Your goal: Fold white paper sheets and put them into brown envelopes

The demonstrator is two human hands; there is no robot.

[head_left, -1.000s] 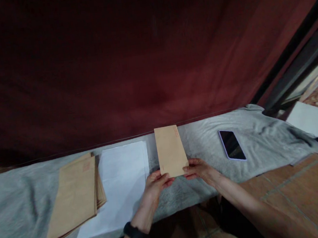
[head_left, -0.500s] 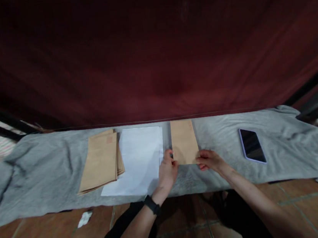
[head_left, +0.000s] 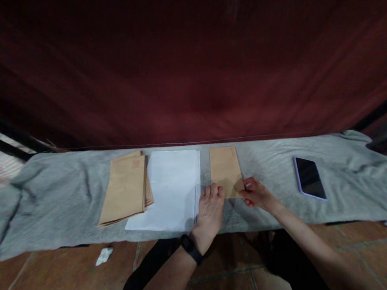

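A narrow brown paper envelope [head_left: 224,165] lies on the grey cloth in front of me, with small red print near its top right corner. My left hand [head_left: 211,208], a black band on its wrist, is laid back-up over the envelope's lower left corner. Its fingers are bent together against the paper, and the thumb is hidden. At the lower right corner, my right hand [head_left: 256,193] pinches the envelope's edge between thumb and fingers. To the left, white paper sheets [head_left: 175,185] lie partly under a stack of brown envelopes [head_left: 124,186].
A phone [head_left: 309,178] with a lilac edge lies on the right of the grey cloth [head_left: 268,154]. Dark red fabric [head_left: 184,71] hangs behind the cloth-covered surface. A crumpled white scrap [head_left: 103,256] is on the tiled floor [head_left: 65,283].
The envelope has come down onto the cloth from my two-handed hold. My left hand has turned over its lower left corner; my right hand stays at the right corner. The view has swung left.
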